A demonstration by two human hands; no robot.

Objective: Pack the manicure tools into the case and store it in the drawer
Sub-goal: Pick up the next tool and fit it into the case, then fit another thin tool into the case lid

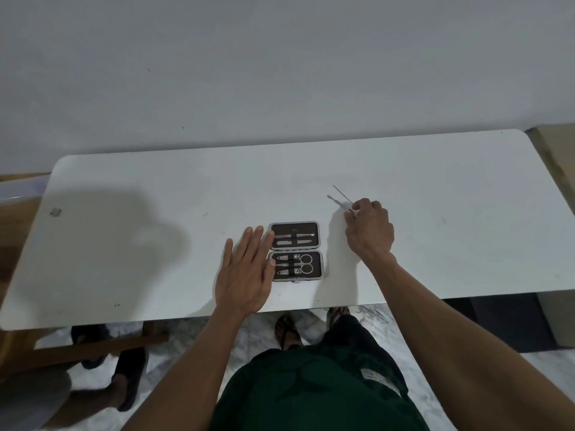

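R hand pinches thin tools | L hand flat, touching open case left edge

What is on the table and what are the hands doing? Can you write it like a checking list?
Surface: white table, a few dark specks.
Job's things: manicure case lies open with tools strapped in both halves; scissors in near half; two thin tools outside it.
Clutter: small grey scrap near the left edge.
Grippers: left hand flat beside the case; right hand pinches the thin tools.
Cables: nothing seen.
Surroundings: grey wall, marble floor, feet in sandals.
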